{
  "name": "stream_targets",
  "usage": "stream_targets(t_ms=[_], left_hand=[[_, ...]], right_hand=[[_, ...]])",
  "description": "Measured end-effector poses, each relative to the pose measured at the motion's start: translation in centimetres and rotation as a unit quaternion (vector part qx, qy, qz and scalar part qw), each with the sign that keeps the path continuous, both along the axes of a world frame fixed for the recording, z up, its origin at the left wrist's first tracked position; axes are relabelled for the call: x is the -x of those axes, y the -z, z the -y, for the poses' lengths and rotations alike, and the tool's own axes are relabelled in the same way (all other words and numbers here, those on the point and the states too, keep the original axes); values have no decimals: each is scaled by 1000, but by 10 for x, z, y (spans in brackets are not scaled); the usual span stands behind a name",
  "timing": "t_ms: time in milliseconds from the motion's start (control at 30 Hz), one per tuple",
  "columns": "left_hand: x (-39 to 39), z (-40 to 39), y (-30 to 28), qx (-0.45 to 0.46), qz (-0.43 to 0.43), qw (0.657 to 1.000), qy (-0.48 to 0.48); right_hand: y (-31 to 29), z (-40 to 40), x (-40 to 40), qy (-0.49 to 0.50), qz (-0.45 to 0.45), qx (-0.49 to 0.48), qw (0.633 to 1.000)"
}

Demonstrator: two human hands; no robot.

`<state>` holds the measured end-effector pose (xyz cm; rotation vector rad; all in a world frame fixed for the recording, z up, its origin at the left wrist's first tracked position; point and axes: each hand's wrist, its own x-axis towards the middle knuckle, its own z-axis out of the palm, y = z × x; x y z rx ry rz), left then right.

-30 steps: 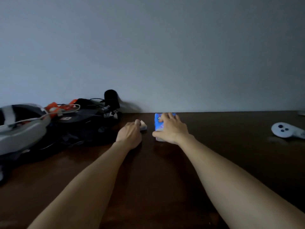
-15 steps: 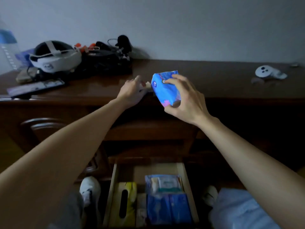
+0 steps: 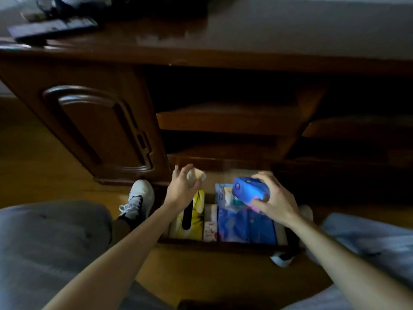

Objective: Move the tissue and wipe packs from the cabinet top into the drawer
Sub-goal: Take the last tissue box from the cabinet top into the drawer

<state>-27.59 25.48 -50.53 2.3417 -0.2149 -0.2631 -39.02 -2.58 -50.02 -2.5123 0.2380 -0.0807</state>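
My right hand [image 3: 276, 201] grips a blue tissue pack [image 3: 249, 191] and holds it just above the open drawer [image 3: 223, 242] low at the cabinet's foot. My left hand [image 3: 181, 189] pinches a small white pack [image 3: 196, 175] over the drawer's left part. Inside the drawer lie a yellow tissue box [image 3: 194, 222], blue packs [image 3: 245, 227], a pale wipe pack [image 3: 225, 195] and a narrow white pack [image 3: 210, 227]. The dark wooden cabinet top [image 3: 245, 34] runs across the upper part of the view.
A dark remote-like bar [image 3: 51, 27] lies on the cabinet top at left. A carved cabinet door [image 3: 98, 128] stands left of open shelves [image 3: 228, 117]. White shoes [image 3: 138, 198] and my grey-clad knees frame the drawer on a wooden floor.
Both hands have carried their packs from the cabinet top down to the open drawer. The view has tilted down from the cabinet top to the drawer and floor.
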Motion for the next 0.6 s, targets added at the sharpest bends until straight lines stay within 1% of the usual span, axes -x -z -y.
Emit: stream_targets(t_ms=[67,133,200,267,333,400,500,600], left_hand=[[2,7,29,-76,-16,996,39],[2,23,51,-131,-19,988,75],[2,41,70,-185,-15,976,117],[0,57,88,-242,-46,958,146],[-1,70,106,-307,-61,935,166],[-2,79,120,-350,-35,923,158],[-3,86,130,-367,17,920,135],[-4,90,137,-400,53,903,147]], right_hand=[[28,10,0,57,-60,-10,996],[49,15,-2,83,-77,22,993],[64,17,-4,54,-98,69,991],[75,16,-6,-12,-176,98,979],[84,12,-4,-48,-242,120,962],[88,7,-2,-51,-255,128,957],[90,-2,0,-55,-269,135,952],[90,-7,3,-55,-307,130,941]])
